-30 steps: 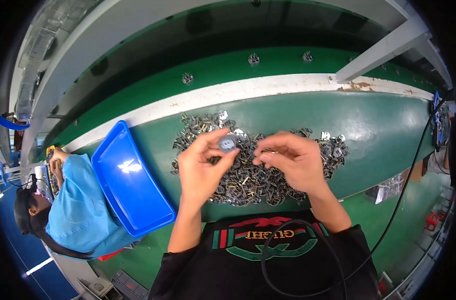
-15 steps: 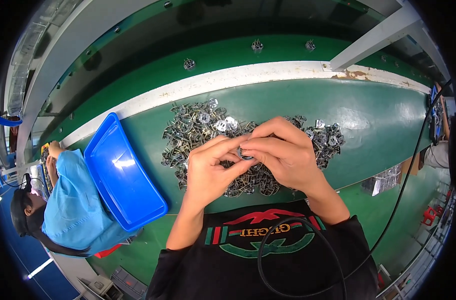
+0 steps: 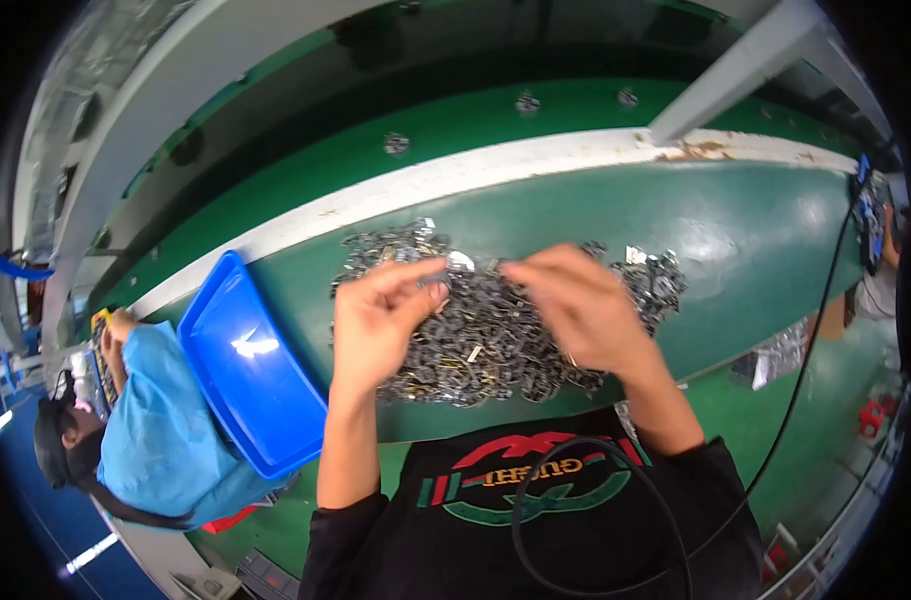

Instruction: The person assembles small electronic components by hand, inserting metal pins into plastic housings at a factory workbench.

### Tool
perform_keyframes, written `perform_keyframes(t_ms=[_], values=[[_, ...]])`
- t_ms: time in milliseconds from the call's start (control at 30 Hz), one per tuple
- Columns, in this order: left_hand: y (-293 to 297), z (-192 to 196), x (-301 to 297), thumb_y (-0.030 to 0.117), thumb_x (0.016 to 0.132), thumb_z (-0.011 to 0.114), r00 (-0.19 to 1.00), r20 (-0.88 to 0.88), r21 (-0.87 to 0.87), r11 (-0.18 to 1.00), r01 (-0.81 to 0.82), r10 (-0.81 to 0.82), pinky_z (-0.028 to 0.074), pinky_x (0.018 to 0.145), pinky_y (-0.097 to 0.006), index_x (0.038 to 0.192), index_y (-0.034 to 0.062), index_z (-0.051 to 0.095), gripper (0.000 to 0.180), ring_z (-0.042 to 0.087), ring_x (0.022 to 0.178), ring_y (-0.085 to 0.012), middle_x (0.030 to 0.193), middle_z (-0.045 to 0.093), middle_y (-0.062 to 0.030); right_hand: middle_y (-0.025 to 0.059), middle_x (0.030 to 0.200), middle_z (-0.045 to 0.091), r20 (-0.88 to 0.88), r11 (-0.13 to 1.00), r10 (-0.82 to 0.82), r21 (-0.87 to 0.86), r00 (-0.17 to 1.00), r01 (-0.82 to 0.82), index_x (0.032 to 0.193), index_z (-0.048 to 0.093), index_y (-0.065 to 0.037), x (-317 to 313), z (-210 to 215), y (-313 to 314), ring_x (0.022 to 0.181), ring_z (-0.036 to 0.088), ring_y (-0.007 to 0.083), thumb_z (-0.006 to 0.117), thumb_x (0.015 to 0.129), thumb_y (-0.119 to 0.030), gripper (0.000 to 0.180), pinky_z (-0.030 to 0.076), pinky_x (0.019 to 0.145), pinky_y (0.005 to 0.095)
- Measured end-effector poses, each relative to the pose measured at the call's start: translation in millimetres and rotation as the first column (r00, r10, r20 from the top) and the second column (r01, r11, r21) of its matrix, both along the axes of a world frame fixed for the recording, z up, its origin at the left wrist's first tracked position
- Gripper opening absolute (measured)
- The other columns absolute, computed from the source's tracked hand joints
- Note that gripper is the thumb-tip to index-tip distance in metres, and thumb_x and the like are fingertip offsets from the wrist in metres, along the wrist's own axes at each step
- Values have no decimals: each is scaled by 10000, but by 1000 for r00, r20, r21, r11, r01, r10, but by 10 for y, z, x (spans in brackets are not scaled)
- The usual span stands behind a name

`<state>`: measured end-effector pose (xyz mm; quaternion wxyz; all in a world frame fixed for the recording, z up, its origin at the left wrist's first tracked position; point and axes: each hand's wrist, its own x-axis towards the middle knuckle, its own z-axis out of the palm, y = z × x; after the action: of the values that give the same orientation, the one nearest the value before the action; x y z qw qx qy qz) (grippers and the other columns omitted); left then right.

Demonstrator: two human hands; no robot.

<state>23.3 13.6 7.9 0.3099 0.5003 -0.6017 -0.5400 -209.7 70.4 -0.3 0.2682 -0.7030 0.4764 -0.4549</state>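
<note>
A heap of small metal parts with thin prongs (image 3: 476,350) lies on the green worktop beneath both hands. My left hand (image 3: 371,325) is held over the heap's left side, thumb and forefinger apart, with nothing visible between them. Over the right side hovers my right hand (image 3: 591,315), its fingers bent and smeared by motion. Whether it holds a part cannot be made out.
A blue plastic tray (image 3: 251,365) stands left of the heap. Beyond a white rail (image 3: 536,155) runs a green belt (image 3: 456,118) with scattered small parts. A person in a blue top (image 3: 171,430) works at left. A black cable (image 3: 781,440) hangs at right.
My hands were together over the heap, holding a small round part between their fingertips. Now they have drawn apart, and that part no longer shows. The view has shifted slightly.
</note>
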Motion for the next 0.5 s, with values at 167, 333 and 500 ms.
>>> perform_keyframes(t_ms=[167, 333, 500], values=[[-1024, -130, 505, 69, 815, 739, 939, 261, -231, 959, -163, 223, 500, 706, -284, 1077, 26, 744, 265, 643, 728, -138, 889, 701, -102, 141, 945, 616, -491, 949, -257, 34, 832, 314, 1095, 680, -5, -581, 109, -32, 881, 596, 337, 570, 824, 70, 302, 493, 800, 381], [-1882, -534, 1079, 91, 828, 727, 823, 421, -261, 920, -293, 382, 508, 639, -267, 1054, -6, 740, 246, 630, 687, -120, 834, 736, -113, 113, 909, 619, -528, 928, -99, 258, 843, 271, 1006, 713, -37, -677, -6, -106, 913, 589, 329, 648, 789, 4, 230, 481, 816, 415], [-2199, -481, 1012, 184, 845, 752, 939, 320, 94, 982, -164, 126, 501, 603, -251, 1094, -17, 714, 322, 593, 681, -100, 886, 710, -53, 129, 908, 608, -459, 878, -67, 395, 886, 271, 1009, 698, 2, -857, -60, -112, 860, 612, 328, 664, 774, 2, 237, 492, 775, 398]])
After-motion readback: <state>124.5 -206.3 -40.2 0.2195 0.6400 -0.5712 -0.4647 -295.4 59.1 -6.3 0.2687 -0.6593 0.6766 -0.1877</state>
